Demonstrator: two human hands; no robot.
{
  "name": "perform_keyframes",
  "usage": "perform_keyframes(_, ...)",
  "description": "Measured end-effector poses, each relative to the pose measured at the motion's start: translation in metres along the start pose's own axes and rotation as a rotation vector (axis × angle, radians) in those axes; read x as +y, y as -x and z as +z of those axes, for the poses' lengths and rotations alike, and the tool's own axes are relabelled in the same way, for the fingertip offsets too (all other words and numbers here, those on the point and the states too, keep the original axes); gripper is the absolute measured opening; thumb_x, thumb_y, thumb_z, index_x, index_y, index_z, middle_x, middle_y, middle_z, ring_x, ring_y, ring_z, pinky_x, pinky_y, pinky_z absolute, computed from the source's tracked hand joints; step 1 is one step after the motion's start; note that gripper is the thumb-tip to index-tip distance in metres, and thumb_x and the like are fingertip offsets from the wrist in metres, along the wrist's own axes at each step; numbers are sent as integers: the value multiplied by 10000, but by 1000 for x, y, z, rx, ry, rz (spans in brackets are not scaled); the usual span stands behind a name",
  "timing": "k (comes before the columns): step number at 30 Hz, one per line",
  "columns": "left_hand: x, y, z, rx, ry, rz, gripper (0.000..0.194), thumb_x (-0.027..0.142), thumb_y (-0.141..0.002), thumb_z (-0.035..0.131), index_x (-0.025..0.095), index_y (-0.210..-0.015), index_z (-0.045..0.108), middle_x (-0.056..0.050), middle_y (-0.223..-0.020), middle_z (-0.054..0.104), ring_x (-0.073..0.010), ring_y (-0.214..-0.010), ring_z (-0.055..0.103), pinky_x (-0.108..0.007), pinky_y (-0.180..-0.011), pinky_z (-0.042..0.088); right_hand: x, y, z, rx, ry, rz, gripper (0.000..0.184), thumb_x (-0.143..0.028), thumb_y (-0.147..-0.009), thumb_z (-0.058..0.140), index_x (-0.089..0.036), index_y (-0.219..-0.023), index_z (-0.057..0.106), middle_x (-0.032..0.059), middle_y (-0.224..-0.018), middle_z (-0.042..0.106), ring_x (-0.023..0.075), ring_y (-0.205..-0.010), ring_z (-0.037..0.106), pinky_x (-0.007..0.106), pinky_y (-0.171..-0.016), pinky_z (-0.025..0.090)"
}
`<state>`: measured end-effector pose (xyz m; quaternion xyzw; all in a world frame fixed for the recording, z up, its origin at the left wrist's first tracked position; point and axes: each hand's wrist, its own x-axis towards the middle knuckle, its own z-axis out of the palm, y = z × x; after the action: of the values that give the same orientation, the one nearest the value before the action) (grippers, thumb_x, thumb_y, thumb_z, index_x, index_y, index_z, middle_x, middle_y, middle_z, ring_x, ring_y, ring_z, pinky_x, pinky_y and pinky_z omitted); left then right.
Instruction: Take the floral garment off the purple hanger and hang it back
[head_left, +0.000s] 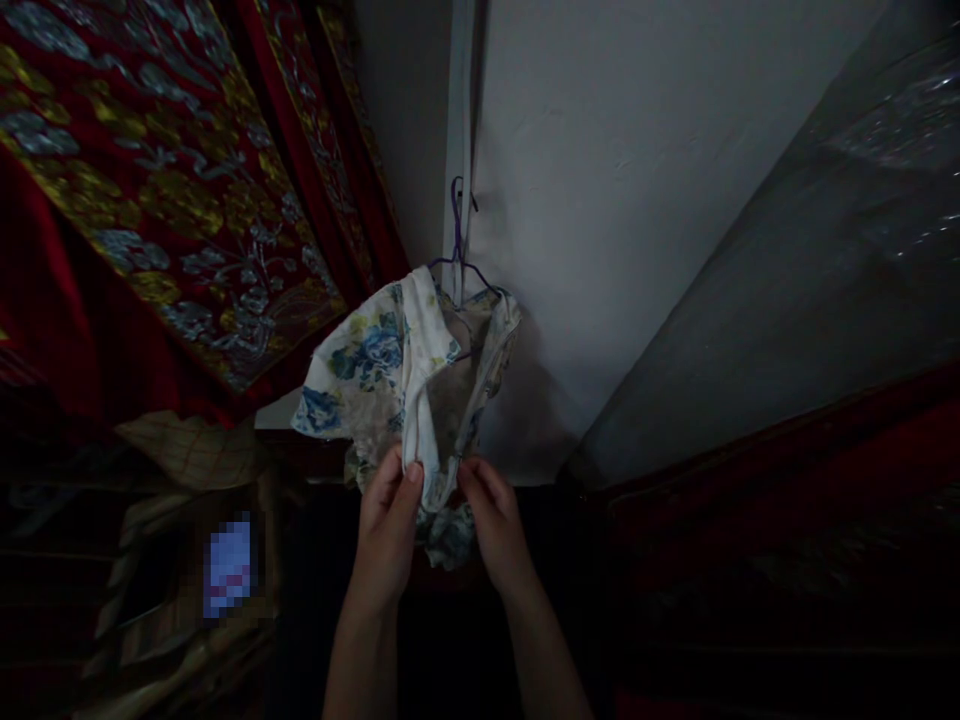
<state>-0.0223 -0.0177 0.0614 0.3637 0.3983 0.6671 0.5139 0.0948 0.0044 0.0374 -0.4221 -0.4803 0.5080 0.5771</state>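
A white shirt with blue flowers and green leaves (367, 350) hangs on a thin purple wire hanger (457, 225), its front parted in a V. The hanger's hook is caught on a small peg at the wall corner. My left hand (391, 510) pinches the left front edge low down, thumb on top. Opposite it, my right hand (491, 505) has its fingers closed on the right front edge. The two hands are a short way apart, and the shirt's crumpled lower part (448, 535) hangs between and below them.
Red cloth embroidered in gold and silver (202, 180) drapes at the upper left. Below it stands a blurred wooden chair or frame (187, 660) with a pixelated bright patch. A pale wall (600, 200) rises behind; clear plastic sheeting (862, 230) covers the right side.
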Motion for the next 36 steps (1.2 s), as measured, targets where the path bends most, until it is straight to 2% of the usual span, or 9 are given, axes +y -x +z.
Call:
perform_keyframes(4,-16,-8,-3,-63,136,106,303,531,-869,633,261,-962,736,-66,-934,708,-257,-939,666,-371,-851,525,1,2,-8,23,-11,36,276,-421,-855,606,-219,-667,589,-14,-607,557,164,-625,510,273,-621,399)
perform_keyframes(10,-65,-18,-23,-169,-266,138,307,217,-798,649,197,-1104,668,-55,-1088,686,-229,-1057,619,-350,-992,441,4,-1,-3,-82,21,104,240,-368,-755,554,-205,-580,530,-30,-529,493,122,-526,446,253,-540,353)
perform_keyframes(14,-74,-17,-23,-196,-369,222,53,206,-871,572,188,-890,619,-8,-859,629,-174,-863,584,-267,-833,443,3,0,8,-79,10,118,235,-343,-725,529,-210,-536,489,-44,-491,441,104,-496,408,245,-527,346)
perform_keyframes(19,-80,-19,-20,-177,-435,308,64,226,-910,528,195,-857,543,10,-787,570,-157,-746,538,-240,-704,416,-1,-11,12,-39,-30,145,213,-328,-702,527,-187,-547,569,-36,-451,477,99,-447,436,236,-497,349)
perform_keyframes(22,-93,-20,-16,-169,-558,324,101,235,-952,502,191,-872,546,-1,-806,578,-159,-755,543,-246,-709,411,-21,-39,10,47,-59,124,237,-372,-698,561,-171,-592,627,-27,-451,520,100,-419,458,225,-460,340)
perform_keyframes(26,-111,-16,-6,-187,-691,364,157,224,-988,436,199,-842,491,3,-769,525,-154,-720,510,-255,-695,399,-79,-98,18,93,-85,11,202,-324,-682,563,-172,-557,605,-23,-450,535,79,-397,442,201,-419,300)
perform_keyframes(30,-120,-11,-1,-349,-814,423,148,161,-975,393,209,-853,462,-12,-802,521,-158,-728,503,-262,-688,402,-138,-138,29,60,-81,-111,214,-241,-729,509,-164,-547,589,-29,-420,513,51,-352,355,188,-380,226)
perform_keyframes(33,-116,-21,-7,-467,-932,387,161,138,-968,386,208,-858,481,-31,-825,565,-169,-746,542,-275,-694,417,-151,-143,29,14,-57,-186,221,-244,-756,500,-154,-591,615,-25,-445,535,47,-356,366,182,-372,207)
perform_keyframes(36,-85,-48,-9,-536,-995,382,162,122,-953,424,197,-877,545,-49,-870,623,-183,-800,599,-296,-742,456,-137,-135,21,-54,31,-246,214,-284,-750,528,-156,-615,633,-21,-439,547,59,-366,399,183,-381,233)
